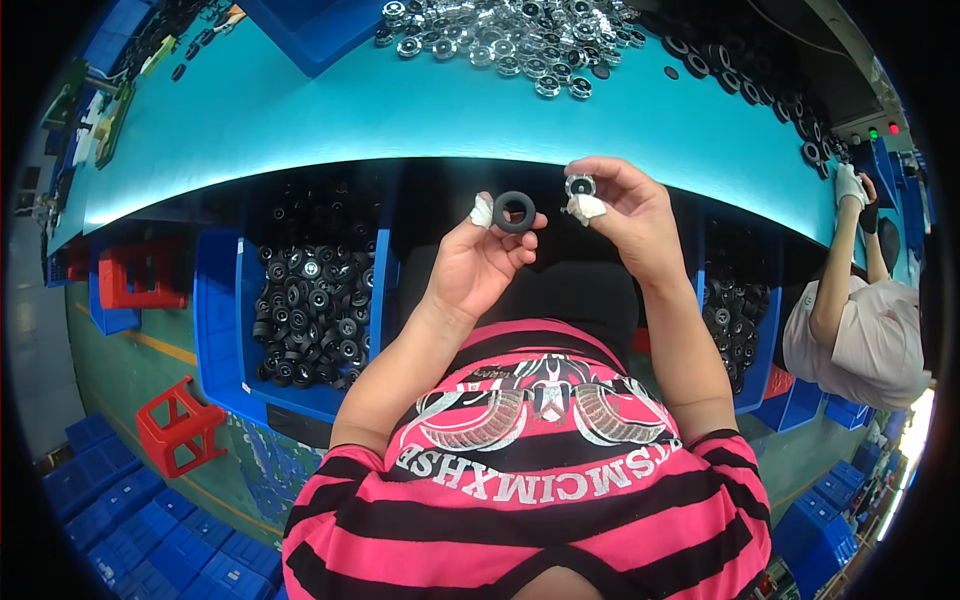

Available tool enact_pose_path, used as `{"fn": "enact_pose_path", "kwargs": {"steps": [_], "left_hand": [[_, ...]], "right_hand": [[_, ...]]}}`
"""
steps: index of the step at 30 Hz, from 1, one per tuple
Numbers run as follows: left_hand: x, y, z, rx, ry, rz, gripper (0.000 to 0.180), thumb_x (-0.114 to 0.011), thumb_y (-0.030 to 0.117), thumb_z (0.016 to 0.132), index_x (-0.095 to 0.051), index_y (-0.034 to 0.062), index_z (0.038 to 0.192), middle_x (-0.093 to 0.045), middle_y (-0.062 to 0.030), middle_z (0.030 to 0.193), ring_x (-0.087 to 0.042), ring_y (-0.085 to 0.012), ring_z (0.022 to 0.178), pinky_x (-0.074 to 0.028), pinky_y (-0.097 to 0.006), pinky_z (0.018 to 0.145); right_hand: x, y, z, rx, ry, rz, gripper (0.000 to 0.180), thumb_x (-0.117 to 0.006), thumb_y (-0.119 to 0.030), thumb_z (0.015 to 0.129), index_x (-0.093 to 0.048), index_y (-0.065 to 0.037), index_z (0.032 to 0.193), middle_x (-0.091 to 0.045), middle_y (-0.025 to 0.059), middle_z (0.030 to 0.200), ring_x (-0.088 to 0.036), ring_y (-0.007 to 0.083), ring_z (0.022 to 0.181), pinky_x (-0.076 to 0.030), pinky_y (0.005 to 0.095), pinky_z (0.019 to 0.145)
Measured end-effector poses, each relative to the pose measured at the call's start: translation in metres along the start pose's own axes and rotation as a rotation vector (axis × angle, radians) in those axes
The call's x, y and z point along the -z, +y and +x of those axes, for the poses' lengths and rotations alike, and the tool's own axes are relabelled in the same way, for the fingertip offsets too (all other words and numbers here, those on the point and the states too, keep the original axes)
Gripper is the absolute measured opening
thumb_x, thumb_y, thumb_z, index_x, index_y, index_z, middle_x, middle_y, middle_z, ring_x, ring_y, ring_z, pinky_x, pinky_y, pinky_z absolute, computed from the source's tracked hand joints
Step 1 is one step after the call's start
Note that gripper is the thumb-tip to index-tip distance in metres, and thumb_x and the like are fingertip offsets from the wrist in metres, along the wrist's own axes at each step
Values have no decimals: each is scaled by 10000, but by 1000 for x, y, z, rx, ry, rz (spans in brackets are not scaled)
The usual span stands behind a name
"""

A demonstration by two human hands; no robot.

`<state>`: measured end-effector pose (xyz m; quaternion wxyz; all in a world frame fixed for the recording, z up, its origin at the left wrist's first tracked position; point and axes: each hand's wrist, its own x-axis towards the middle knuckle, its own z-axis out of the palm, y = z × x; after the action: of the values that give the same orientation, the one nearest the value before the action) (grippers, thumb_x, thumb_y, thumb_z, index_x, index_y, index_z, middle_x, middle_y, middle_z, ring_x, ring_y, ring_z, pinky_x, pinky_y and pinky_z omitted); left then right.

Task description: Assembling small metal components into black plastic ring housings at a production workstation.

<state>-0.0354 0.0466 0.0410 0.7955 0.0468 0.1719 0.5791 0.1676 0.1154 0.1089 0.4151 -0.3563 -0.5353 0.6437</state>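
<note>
Fingertips of the left hand [480,262] pinched a black rubber ring [515,212], turned open-face up, seemingly ready to mate with the part opposite; the right hand [625,215] closed thumb and taped finger on a small silvery hub [579,186] just beside it; both were raised, palms inward, before the teal bench [300,120]; a blue bin of black wheels [312,315] stood below-left; a heap of silvery hubs [500,40] lay beyond.

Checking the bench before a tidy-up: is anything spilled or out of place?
A few black rings lie loose on the teal table, apart from the silver parts pile. Otherwise nothing stands out.
</note>
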Motion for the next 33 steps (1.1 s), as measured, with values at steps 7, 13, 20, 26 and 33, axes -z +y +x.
{"fn": "enact_pose_path", "kwargs": {"steps": [7,13,20,26,33], "left_hand": [[3,-1,0,-13,-11,0,452,-462,407,1067,-633,6,1185,-677,-248,1123,-668,-253,884,-581,-340,757],[-3,-1,-2,-33,9,6,445,-461,399,1072,-626,-5,1156,-686,-235,1088,-671,-231,855,-578,-341,741],[2,-1,-2,-26,-16,-34,423,-473,378,1067,-632,3,1184,-667,-265,1133,-655,-253,886,-563,-351,778],[4,-2,-2,-40,2,-40,392,-489,356,1063,-624,7,1180,-669,-242,1117,-658,-253,908,-559,-358,799],[-2,-1,-2,-117,-86,0,374,-515,275,1042,-517,69,1354,-657,-229,1160,-666,-283,967,-560,-388,858]], "right_hand": [[-9,9,-16,-181,-24,98,435,-700,75,820,-656,21,1250,-666,54,1064,-642,90,920,-537,236,834],[-9,16,-18,-188,-38,90,433,-723,57,822,-665,10,1249,-646,23,1005,-631,80,913,-527,229,832],[-11,23,-19,-138,-47,60,421,-756,19,837,-665,-4,1248,-662,27,999,-635,83,913,-529,238,845],[-14,21,-20,-175,-78,102,409,-765,-11,854,-653,-10,1247,-715,57,1053,-685,112,979,-547,250,878],[-14,20,-21,-193,-73,121,405,-760,-3,855,-653,-9,1245,-708,63,1070,-690,124,1002,-554,246,864]]}}
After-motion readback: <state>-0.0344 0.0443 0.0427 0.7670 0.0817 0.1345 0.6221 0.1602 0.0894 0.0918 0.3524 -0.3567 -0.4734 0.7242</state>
